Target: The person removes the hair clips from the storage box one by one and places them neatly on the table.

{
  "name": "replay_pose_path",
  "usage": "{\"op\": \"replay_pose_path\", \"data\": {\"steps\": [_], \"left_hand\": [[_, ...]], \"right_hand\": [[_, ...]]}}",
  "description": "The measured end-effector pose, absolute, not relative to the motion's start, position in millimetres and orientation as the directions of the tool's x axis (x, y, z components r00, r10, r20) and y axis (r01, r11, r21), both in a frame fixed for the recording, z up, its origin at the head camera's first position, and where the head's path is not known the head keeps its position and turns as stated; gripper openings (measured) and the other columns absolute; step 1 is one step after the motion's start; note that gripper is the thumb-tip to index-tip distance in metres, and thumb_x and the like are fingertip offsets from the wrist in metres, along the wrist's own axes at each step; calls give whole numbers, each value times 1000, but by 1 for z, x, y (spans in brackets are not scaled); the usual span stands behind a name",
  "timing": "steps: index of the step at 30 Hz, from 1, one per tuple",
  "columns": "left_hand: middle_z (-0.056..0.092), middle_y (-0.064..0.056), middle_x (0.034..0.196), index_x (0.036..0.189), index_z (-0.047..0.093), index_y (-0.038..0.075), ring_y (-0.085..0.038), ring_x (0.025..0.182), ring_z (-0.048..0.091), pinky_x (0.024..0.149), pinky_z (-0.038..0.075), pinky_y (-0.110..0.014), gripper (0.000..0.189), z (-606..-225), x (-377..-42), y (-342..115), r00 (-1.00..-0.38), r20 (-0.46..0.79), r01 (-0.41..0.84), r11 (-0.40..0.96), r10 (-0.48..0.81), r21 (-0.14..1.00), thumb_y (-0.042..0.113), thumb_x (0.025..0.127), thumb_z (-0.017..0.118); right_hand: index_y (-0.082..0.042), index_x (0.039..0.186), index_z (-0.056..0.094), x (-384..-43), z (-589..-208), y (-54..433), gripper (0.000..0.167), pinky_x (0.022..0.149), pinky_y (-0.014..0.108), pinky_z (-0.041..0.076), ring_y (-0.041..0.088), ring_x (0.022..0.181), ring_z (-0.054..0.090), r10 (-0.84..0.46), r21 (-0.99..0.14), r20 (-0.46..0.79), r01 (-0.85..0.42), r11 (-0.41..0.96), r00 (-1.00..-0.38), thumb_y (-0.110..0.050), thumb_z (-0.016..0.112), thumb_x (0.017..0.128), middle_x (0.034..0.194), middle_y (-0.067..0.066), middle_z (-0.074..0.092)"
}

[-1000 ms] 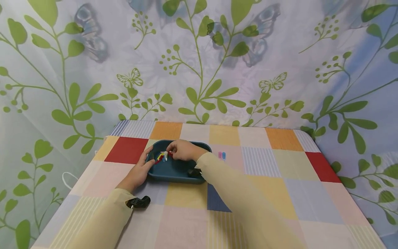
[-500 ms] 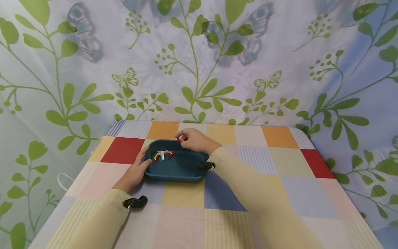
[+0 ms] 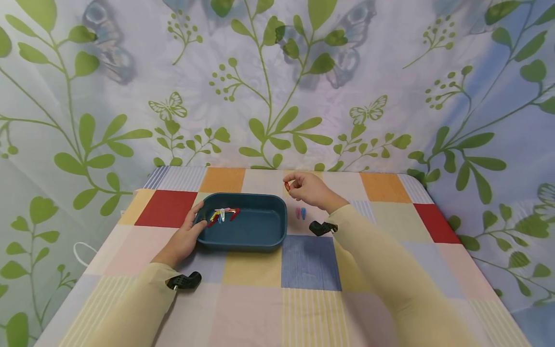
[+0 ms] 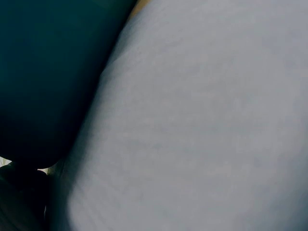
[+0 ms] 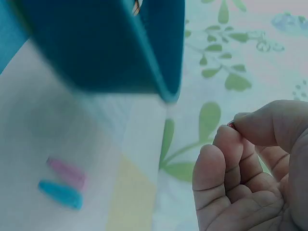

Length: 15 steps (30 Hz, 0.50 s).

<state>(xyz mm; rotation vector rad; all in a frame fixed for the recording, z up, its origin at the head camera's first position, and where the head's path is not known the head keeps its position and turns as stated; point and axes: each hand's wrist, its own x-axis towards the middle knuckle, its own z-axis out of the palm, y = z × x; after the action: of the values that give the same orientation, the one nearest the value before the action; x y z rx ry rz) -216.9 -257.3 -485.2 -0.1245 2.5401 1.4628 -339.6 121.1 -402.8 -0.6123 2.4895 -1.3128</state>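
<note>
My right hand (image 3: 311, 190) is raised beyond the right end of a dark teal tray (image 3: 260, 227), pinching a red snap hair clip (image 3: 287, 186) between thumb and fingertips. In the right wrist view only a sliver of that clip shows. My left hand (image 3: 184, 239) grips the tray's left end, thumb over the rim. Inside the tray, near that thumb, lie several hair clips (image 3: 223, 213) in red, yellow, white, pink and blue. On the cloth right of the tray, a pink hair clip (image 5: 67, 172) and a blue hair clip (image 5: 60, 194) lie side by side.
A patchwork tablecloth (image 3: 251, 308) covers the table, with a leaf-patterned curtain (image 3: 277, 86) behind it. Black wrist devices (image 3: 185, 281) sit at both cuffs. A white cable (image 3: 82, 253) loops off the table's left side.
My right hand has lifted a red hair clip out of the tray and carried it right, past the tray's end. The left hand keeps its grip on the tray.
</note>
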Motion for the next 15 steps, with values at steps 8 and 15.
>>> {"op": "replay_pose_path", "data": {"steps": [8,15], "left_hand": [[-2,-14,178,168,0,46,-50,162,3,119,17,-82,70,-484,-215,-256,-974,-225,-182,511,25,840,36,112,41],[-4,-15,178,168,-2,45,-50,162,2,119,17,-82,71,-483,-214,-254,-971,-239,-193,505,27,842,36,111,40]], "right_hand": [[-6,139,64,-338,-414,152,45,87,52,60,24,84,67,-427,-816,-64,-199,543,-902,-4,59,94,111,24,72],[-3,141,62,-338,-426,166,43,79,35,61,32,91,69,-401,-796,-98,-170,581,-911,-8,61,98,115,26,71]]}}
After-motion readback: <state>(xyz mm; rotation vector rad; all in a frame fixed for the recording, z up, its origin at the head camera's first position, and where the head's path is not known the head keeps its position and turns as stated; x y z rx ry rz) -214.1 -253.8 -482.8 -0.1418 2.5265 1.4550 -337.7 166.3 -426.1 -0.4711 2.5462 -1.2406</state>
